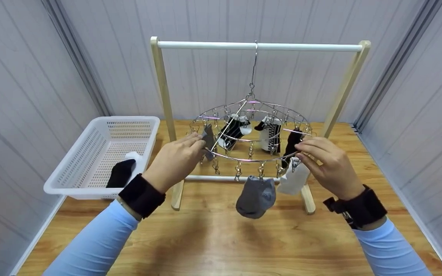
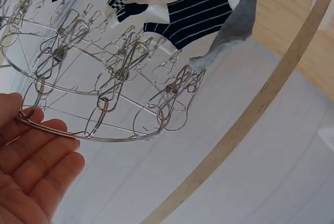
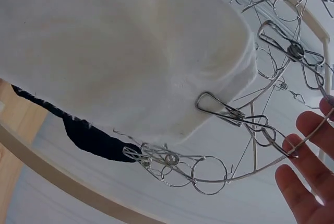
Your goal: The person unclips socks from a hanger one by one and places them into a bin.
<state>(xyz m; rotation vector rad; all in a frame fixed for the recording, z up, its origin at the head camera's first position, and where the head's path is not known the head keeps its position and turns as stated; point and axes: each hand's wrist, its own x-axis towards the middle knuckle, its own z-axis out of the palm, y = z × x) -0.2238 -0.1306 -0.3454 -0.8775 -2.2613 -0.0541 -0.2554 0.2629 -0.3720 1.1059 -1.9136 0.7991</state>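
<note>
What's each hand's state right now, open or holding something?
Left hand: closed, holding the wire hanger.
Right hand: closed, holding the wire hanger's opposite side.

We see a round wire hanger [image 1: 250, 141], silver, hanging by its hook [image 1: 256, 57]. From its clips [image 1: 238, 171] hang a grey sock [image 1: 255, 199] near, a white sock [image 1: 294, 179] at near right, a black sock [image 1: 292, 143] at right, a checkered sock [image 1: 270, 137] and a striped sock [image 1: 233, 132] far, another grey sock [image 1: 208, 140] at left.

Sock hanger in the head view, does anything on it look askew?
Near the back of the wire hanger, the striped sock slants diagonally, while the checkered sock beside it hangs straighter. I see no damage.
</note>
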